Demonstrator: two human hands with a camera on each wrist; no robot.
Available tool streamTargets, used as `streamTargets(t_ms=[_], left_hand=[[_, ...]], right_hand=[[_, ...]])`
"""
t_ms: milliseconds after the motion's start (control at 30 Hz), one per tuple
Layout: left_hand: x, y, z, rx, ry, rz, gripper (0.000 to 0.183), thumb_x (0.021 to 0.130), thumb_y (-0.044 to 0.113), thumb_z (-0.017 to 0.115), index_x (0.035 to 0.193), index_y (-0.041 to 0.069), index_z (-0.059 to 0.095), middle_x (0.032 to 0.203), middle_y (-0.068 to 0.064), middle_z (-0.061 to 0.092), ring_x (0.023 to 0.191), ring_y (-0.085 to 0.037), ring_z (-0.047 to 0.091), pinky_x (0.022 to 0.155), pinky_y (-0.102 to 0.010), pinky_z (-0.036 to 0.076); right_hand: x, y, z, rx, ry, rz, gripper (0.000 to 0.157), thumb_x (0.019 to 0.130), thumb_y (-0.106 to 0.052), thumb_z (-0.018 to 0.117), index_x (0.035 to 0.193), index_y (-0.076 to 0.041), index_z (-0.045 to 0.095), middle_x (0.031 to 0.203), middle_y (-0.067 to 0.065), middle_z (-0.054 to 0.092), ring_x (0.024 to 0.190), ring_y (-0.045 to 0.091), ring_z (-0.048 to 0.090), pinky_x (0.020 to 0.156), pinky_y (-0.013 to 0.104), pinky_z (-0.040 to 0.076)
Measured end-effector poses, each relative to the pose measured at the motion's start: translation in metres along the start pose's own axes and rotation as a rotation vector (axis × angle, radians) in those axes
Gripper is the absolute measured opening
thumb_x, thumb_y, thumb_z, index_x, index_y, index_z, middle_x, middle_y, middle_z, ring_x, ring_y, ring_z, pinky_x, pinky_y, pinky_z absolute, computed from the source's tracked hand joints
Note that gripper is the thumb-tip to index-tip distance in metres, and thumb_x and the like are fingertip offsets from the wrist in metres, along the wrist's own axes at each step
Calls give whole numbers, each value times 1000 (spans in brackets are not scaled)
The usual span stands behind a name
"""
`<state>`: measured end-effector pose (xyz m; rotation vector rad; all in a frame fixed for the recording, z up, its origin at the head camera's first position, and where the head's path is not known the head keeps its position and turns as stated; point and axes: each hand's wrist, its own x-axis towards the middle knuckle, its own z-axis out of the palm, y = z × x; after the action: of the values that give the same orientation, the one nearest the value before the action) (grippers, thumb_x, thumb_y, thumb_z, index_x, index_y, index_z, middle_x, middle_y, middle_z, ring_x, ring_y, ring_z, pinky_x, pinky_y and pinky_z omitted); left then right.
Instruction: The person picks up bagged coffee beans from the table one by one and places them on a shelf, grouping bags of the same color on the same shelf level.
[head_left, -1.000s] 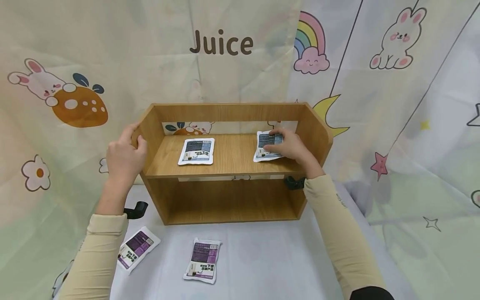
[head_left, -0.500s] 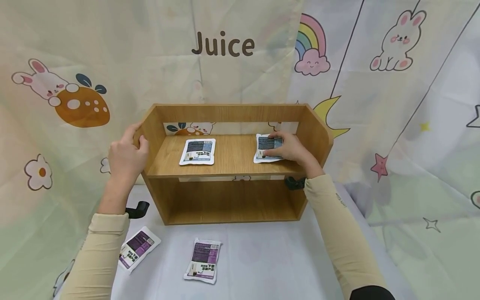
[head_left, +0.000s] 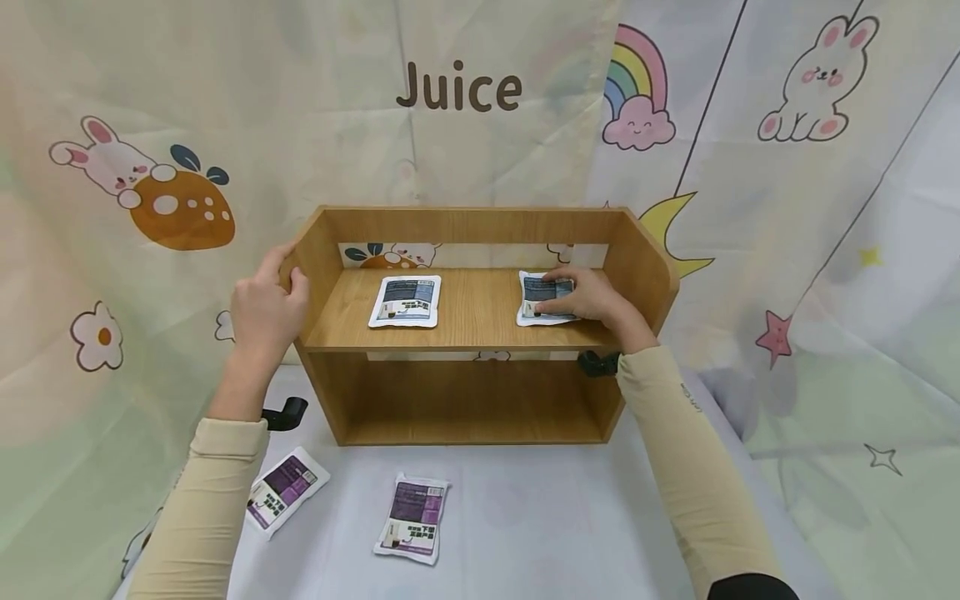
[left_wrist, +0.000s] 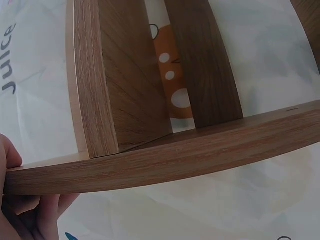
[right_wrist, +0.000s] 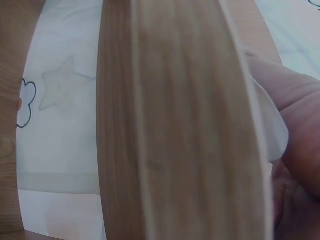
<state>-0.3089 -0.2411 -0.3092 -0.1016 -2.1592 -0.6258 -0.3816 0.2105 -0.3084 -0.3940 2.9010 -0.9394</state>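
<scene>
My left hand (head_left: 268, 307) grips the left side panel of a two-tier wooden shelf (head_left: 480, 340). In the left wrist view, fingers (left_wrist: 47, 212) wrap under that panel (left_wrist: 165, 170). On the upper tier at right, my right hand (head_left: 592, 298) holds a white pouch with a blue label (head_left: 529, 298), fingers and thumb spread across its face; the hand covers its right part. The shelf board (right_wrist: 200, 120) largely blocks the right wrist view, leaving part of the right hand (right_wrist: 300, 120) beside a sliver of white pouch (right_wrist: 272, 122). A matching blue-labelled pouch (head_left: 406, 301) lies at left on the upper tier.
Two purple-labelled pouches lie on the white tabletop (head_left: 525, 517): one pouch (head_left: 287, 492) beside my left forearm, another pouch (head_left: 412, 518) in front of the shelf. A cartoon-printed cloth (head_left: 480, 158) hangs behind the shelf.
The head view has turned slightly, shifting the scene to the right. My right thumb and fingers have slid a little down the blue-labelled pouch. My left hand keeps its grip on the panel.
</scene>
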Motion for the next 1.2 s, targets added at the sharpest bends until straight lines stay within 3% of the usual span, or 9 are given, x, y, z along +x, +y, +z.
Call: streamTargets(t_ms=[267, 500, 633, 800, 1000, 1200], left_hand=[[1, 3, 0, 10, 6, -8, 39, 97, 21, 49, 135, 15, 58, 56, -11, 57, 35, -4, 30, 36, -31, 29], [3, 5, 0, 8, 1, -14, 40, 97, 21, 48, 135, 15, 57, 56, -11, 58, 35, -9, 33, 36, -30, 29], [3, 4, 2, 11, 5, -12, 39, 97, 20, 48, 135, 15, 58, 53, -9, 55, 35, -9, 33, 35, -30, 29], [3, 2, 3, 17, 2, -18, 39, 97, 21, 48, 134, 15, 58, 50, -8, 52, 35, -9, 33, 36, -31, 28], [4, -1, 1, 31, 16, -21, 39, 96, 21, 49, 133, 16, 60, 52, -10, 55, 35, -7, 31, 36, -31, 27], [2, 2, 0, 17, -4, -30, 40, 97, 19, 48, 135, 15, 58, 57, -14, 60, 40, -20, 43, 35, -29, 28]], right_hand=[[-3, 1, -1, 42, 13, 13, 76, 74, -50, 81, 138, -17, 55, 147, 15, 39, 120, 31, 41, 101, 51, 34], [-3, 1, -2, 51, 48, 6, 80, 73, -50, 82, 139, -15, 53, 135, 15, 46, 112, 32, 43, 94, 49, 39], [-10, -5, -5, 11, 68, -19, 78, 81, -53, 73, 143, -11, 47, 139, 18, 42, 123, 35, 38, 101, 53, 35], [-33, -30, -21, -21, 173, -78, 69, 91, -51, 61, 144, -10, 44, 144, 16, 38, 132, 32, 33, 106, 53, 30], [-64, -59, -48, -2, 317, -204, 55, 94, -41, 62, 136, -8, 53, 136, 11, 48, 110, 28, 47, 91, 45, 42], [-88, -61, -68, 79, 483, -246, 42, 95, -35, 61, 131, -12, 60, 125, 6, 56, 85, 23, 52, 68, 29, 46]])
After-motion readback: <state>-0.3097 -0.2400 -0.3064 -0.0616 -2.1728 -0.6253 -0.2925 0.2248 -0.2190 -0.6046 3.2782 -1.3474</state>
